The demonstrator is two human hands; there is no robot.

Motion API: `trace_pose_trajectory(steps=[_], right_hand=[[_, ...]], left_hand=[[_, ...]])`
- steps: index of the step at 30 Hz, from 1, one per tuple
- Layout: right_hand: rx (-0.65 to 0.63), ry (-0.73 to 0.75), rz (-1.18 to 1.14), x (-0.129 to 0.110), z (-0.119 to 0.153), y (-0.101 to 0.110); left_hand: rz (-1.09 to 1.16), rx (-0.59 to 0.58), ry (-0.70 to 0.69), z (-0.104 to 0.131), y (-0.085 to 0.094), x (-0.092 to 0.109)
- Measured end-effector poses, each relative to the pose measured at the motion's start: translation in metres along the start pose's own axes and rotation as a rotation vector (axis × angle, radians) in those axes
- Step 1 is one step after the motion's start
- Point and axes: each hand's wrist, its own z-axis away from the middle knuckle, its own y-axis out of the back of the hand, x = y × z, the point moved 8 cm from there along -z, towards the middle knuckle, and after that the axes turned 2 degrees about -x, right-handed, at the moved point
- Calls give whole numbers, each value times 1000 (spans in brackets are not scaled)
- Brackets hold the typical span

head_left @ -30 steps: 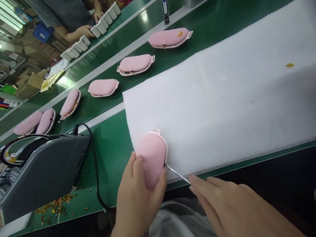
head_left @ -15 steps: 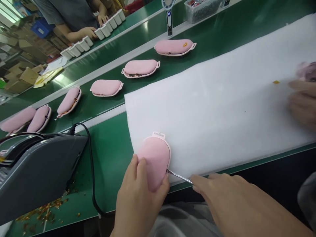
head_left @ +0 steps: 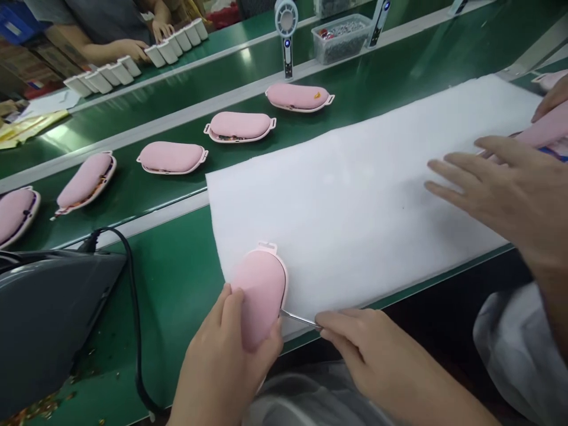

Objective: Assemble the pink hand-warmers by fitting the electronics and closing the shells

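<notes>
A pink oval case (head_left: 261,290) with a pale rim and a loop at its far end is gripped in my left hand (head_left: 226,349), over the near left corner of a white foam sheet (head_left: 355,201). My right hand (head_left: 368,349) pinches a thin metal tool (head_left: 299,318). The tool's tip meets the seam on the case's right side, close to my left thumb. Whether the tip sits inside the seam is too small to tell.
Similar pink cases (head_left: 172,157) line the green bench (head_left: 173,248) beyond the sheet. A grey machine (head_left: 44,331) with a black cable (head_left: 135,319) stands left. Another person's hand (head_left: 501,183) reaches over the sheet at right. A small fan (head_left: 286,35) and plastic box (head_left: 341,38) stand behind.
The view has shifted right. The neighbouring person's hand has come further over the sheet, and another pink case shows beside it. My hands keep the same hold on the case and tool.
</notes>
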Motion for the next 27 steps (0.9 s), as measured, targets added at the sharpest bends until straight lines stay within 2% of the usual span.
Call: trace_pose_trajectory(steps=[3, 8, 10, 13, 16, 18, 20, 23, 24, 26, 27], right_hand=[[90, 44, -122, 2, 0, -15], [190, 103, -159, -6, 7, -33], [229, 72, -79, -7, 11, -28], [300, -74, 166, 1, 18, -4], [258, -171, 329, 6, 21, 14], [224, -167, 347, 0, 22, 19], [246, -111, 339, -13, 25, 24], [355, -31, 343, -22, 25, 52], [410, -31, 353, -15, 23, 70], [523, -56, 366, 13, 16, 115], [649, -50, 391, 30, 15, 143]], left_hand=[[52, -70, 30, -3, -3, -8], [129, -174, 130, -4, -7, -21], [143, -193, 133, -4, -7, -22], [149, -225, 134, -2, -6, -20], [143, -222, 180, -1, -3, -21], [151, -235, 201, -2, -3, -22], [170, -256, 193, -3, -3, -22], [206, -268, 181, -4, -2, -22], [213, -259, 186, -3, -1, -22], [211, -228, 179, -1, 0, -21], [197, -208, 167, 0, 0, -20]])
